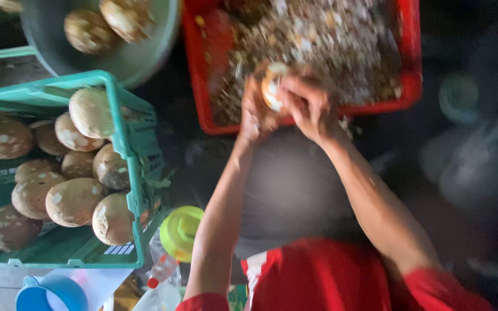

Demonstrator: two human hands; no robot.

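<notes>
Both hands, left hand (256,110) & right hand (309,106), are clenching a small round brown item (272,92) over the red crate (411,86); blurry, so grip may be slipping, dropping it into the scraps (324,46).

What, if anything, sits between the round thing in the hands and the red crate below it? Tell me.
Nothing visible. Both hands, left hand and right hand, hold the round pale thing directly over the red crate of scraps, near its front edge.

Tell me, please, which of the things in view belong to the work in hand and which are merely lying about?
In the work:
left hand
right hand
round pale piece held between them
red crate of scraps beneath
green crate of brown round lumps
grey bowl

Lying about:
yellow-green lid
blue jug
clear bottle
</notes>
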